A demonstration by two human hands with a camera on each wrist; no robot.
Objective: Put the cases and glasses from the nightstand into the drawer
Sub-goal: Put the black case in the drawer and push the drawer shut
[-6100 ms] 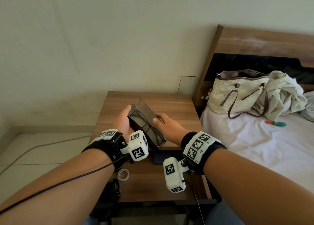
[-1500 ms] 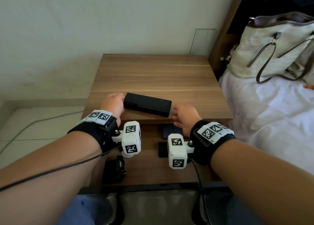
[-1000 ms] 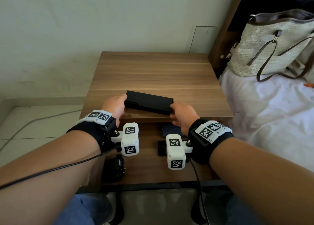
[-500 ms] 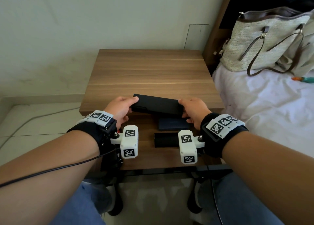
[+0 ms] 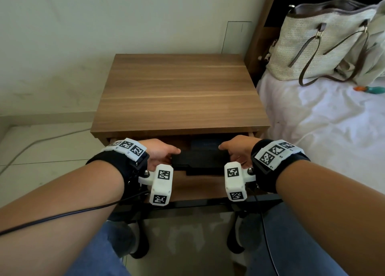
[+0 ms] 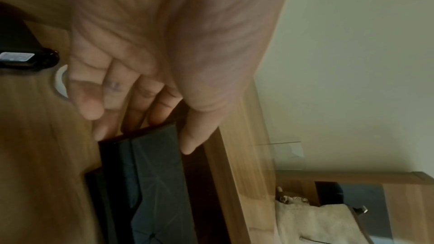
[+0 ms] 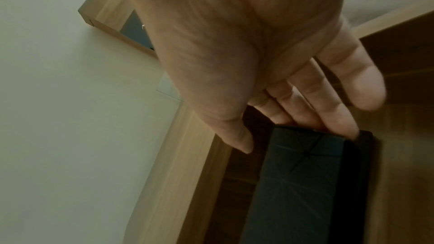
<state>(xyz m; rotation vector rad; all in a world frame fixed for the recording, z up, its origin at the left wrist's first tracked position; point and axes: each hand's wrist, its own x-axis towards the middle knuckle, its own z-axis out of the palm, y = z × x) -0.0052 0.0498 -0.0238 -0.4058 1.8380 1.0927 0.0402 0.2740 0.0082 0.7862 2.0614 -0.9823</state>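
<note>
Now both hands [image 5: 201, 154] on black case [image 5: 199, 161] inside open drawer [image 5: 198, 187]

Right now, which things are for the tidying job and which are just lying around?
For the job: flat black case held by both hands; open wooden drawer; brown wooden nightstand.
Just lying about: woven cream handbag; white bedsheet.

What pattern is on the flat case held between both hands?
Faint crossing crease lines on the dark folding case, clearest in the right wrist view.
</note>
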